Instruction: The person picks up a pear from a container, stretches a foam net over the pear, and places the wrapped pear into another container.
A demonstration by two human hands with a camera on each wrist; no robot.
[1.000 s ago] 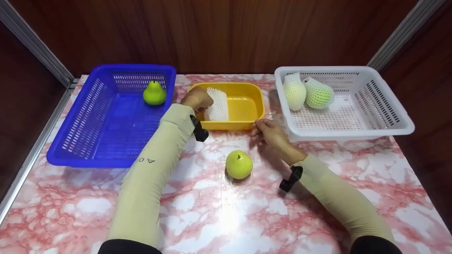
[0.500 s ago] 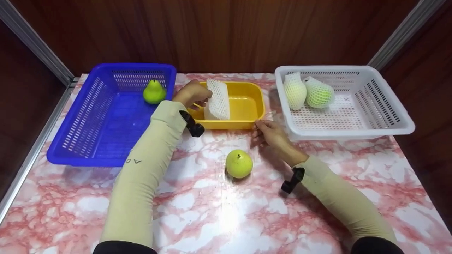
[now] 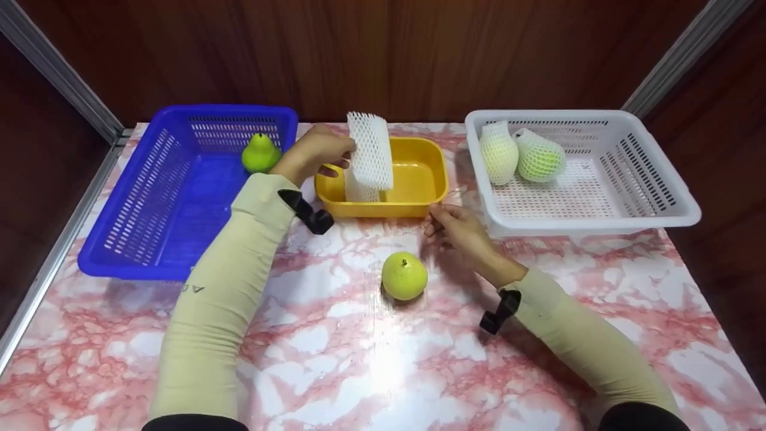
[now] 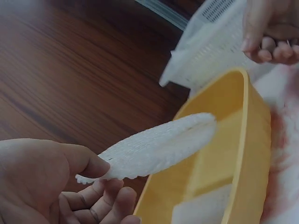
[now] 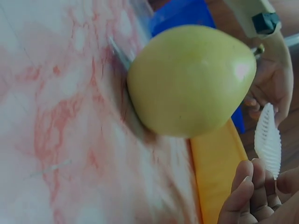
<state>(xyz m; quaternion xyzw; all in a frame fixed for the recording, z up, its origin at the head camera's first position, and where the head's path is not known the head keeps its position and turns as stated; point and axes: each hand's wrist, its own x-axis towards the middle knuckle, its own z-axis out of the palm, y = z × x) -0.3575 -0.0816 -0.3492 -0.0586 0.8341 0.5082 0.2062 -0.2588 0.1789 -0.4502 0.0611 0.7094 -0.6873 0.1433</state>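
Better to pinch foam net softly, as it looks easy to crush, and lift clear so second net in yellow box is not dragged. Left hand: thumb and fingers clamped on net's near edge; rest extends beyond fingertips, above box. Right hand: fingers loosely curled, holding nothing, near box corner; contact cannot be told.
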